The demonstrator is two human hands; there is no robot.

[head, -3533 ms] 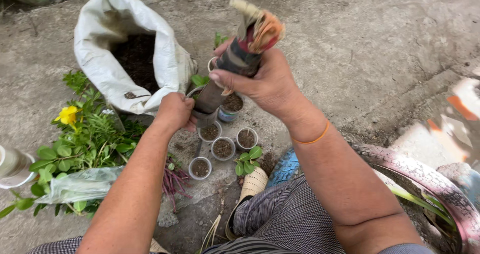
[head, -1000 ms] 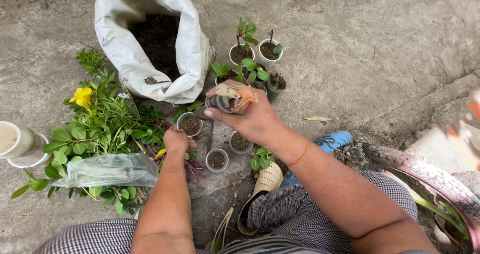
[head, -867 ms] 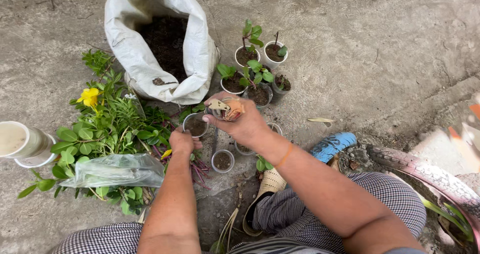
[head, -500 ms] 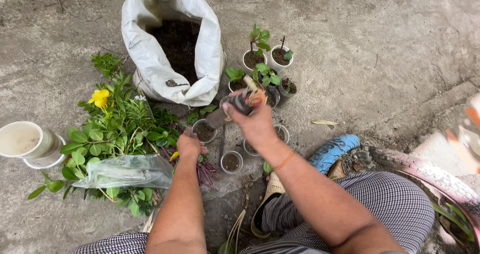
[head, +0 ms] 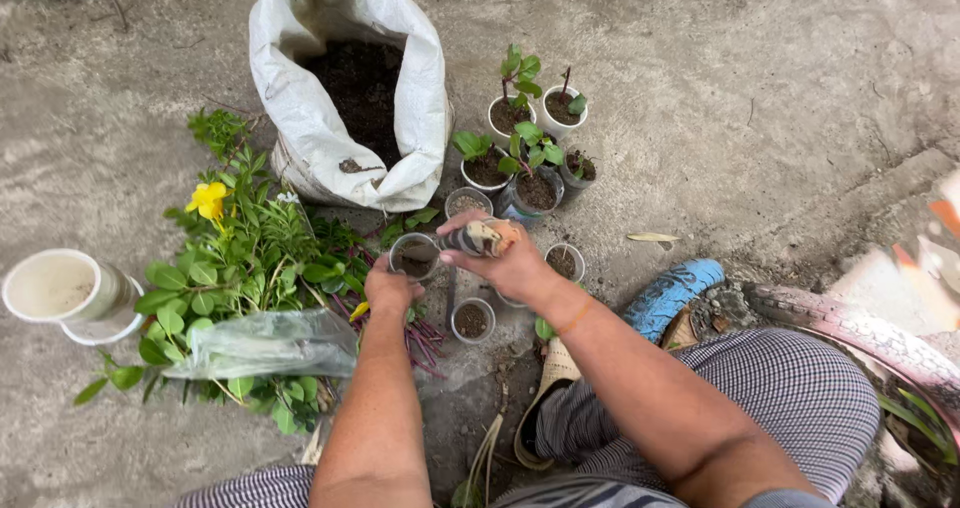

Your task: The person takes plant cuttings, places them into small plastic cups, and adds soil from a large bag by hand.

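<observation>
My right hand (head: pixel 510 261) grips a dark striped bottle-like object (head: pixel 472 238), held on its side over a small soil-filled cup (head: pixel 414 257). My left hand (head: pixel 388 288) rests at the near rim of that cup. More small cups of soil sit close by: one (head: pixel 471 319) just below my hands, one (head: pixel 565 261) to the right, one (head: pixel 467 203) behind. Further back stand several cups with green seedlings (head: pixel 525 133).
An open white sack of dark soil (head: pixel 350 98) stands at the back. Cut green plants with a yellow flower (head: pixel 210 201) and a clear plastic bag (head: pixel 262 343) lie at left. A white cup (head: pixel 62 293) lies far left. A blue sandal (head: pixel 668 296) is at right.
My right hand has come down from head height with the striped object to the cups. The view has shifted so the sack and seedling cups sit further up.
</observation>
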